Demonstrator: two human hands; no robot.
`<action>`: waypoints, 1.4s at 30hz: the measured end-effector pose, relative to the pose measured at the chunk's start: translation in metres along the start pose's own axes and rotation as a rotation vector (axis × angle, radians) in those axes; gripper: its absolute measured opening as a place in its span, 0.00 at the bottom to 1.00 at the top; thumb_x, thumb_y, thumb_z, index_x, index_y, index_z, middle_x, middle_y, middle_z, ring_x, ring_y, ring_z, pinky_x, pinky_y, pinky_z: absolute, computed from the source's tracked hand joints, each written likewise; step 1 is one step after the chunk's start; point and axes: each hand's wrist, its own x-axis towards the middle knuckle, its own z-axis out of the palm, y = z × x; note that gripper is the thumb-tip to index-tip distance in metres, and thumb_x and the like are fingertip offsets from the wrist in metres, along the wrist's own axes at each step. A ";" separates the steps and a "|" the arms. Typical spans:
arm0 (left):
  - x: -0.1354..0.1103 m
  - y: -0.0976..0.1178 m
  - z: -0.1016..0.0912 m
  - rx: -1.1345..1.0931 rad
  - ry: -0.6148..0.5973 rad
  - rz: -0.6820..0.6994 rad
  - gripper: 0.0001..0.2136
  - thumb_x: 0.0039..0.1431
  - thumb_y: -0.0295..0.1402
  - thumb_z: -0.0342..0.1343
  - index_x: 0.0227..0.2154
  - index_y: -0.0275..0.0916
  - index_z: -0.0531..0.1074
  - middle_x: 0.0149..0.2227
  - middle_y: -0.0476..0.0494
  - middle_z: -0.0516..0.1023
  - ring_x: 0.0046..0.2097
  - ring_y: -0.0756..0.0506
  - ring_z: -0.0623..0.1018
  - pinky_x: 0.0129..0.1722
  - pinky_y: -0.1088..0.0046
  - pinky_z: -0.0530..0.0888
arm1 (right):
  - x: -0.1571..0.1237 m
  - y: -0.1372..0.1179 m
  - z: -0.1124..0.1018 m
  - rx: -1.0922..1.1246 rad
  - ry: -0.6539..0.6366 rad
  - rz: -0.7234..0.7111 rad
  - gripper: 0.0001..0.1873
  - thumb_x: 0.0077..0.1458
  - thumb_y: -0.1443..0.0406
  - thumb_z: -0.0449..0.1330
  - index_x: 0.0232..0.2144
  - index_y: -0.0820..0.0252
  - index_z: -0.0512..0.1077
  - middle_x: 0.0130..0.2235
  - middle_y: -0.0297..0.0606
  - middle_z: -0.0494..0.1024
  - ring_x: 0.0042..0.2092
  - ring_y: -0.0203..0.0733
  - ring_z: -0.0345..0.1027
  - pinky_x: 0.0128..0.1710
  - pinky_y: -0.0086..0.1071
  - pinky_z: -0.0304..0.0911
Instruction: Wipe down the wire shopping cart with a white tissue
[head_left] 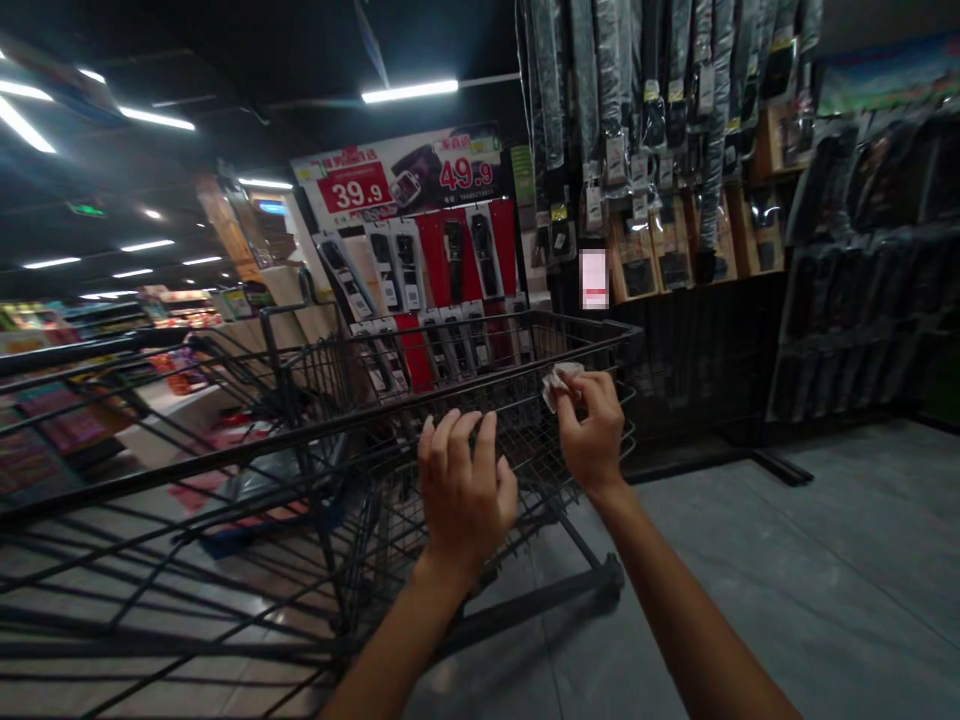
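My right hand (592, 430) pinches a crumpled white tissue (556, 386) against the side of a black wire shopping cart (442, 392), just under its top rail. Whether the tissue presses on the wire or hangs just short of it I cannot tell. Left of it, my left hand (463, 485) is raised in front of the cart's side, fingers apart and slightly bent, with nothing seen in it. The cart's basket is wire mesh, and its lower frame (540, 600) runs close above the floor.
Behind the cart stands a display rack of packaged belts (390, 265) under a price sign (397, 180). More wrapped belts (611, 90) hang at the right, with boxed ones below. A rack foot (780, 468) juts onto the grey tile floor (787, 570). More carts' wires fill the left.
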 end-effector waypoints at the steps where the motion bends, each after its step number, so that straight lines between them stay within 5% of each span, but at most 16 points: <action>1: 0.003 -0.001 0.001 0.026 -0.019 -0.011 0.20 0.54 0.28 0.53 0.51 0.31 0.67 0.47 0.34 0.71 0.55 0.38 0.66 0.61 0.51 0.58 | -0.003 0.001 0.004 -0.002 -0.001 -0.011 0.06 0.57 0.68 0.55 0.33 0.59 0.72 0.34 0.37 0.69 0.36 0.39 0.66 0.35 0.35 0.65; 10: 0.007 0.004 0.008 0.052 -0.064 -0.071 0.19 0.55 0.29 0.53 0.50 0.32 0.68 0.46 0.36 0.73 0.49 0.39 0.68 0.56 0.56 0.61 | -0.036 0.024 0.008 -0.056 0.020 -0.024 0.06 0.55 0.71 0.56 0.31 0.60 0.72 0.34 0.38 0.69 0.37 0.39 0.67 0.37 0.35 0.67; 17: 0.012 0.008 0.012 0.020 -0.026 -0.109 0.17 0.53 0.28 0.52 0.47 0.34 0.70 0.42 0.37 0.72 0.46 0.39 0.69 0.54 0.55 0.61 | -0.018 0.012 0.004 -0.074 0.154 0.111 0.05 0.56 0.66 0.57 0.34 0.60 0.72 0.35 0.38 0.69 0.36 0.39 0.66 0.34 0.33 0.65; 31: 0.012 0.006 0.009 -0.065 0.050 -0.140 0.20 0.49 0.24 0.48 0.47 0.31 0.65 0.39 0.36 0.71 0.43 0.40 0.68 0.51 0.58 0.61 | -0.037 -0.041 0.022 0.187 -0.073 0.030 0.12 0.56 0.73 0.54 0.39 0.56 0.74 0.36 0.37 0.69 0.39 0.39 0.68 0.38 0.34 0.68; 42: 0.012 0.003 0.009 -0.043 0.060 -0.121 0.19 0.51 0.23 0.46 0.48 0.32 0.65 0.38 0.38 0.72 0.43 0.41 0.69 0.51 0.60 0.61 | -0.037 -0.036 0.020 0.219 -0.197 -0.144 0.15 0.55 0.75 0.52 0.40 0.55 0.73 0.36 0.37 0.68 0.37 0.38 0.68 0.36 0.33 0.68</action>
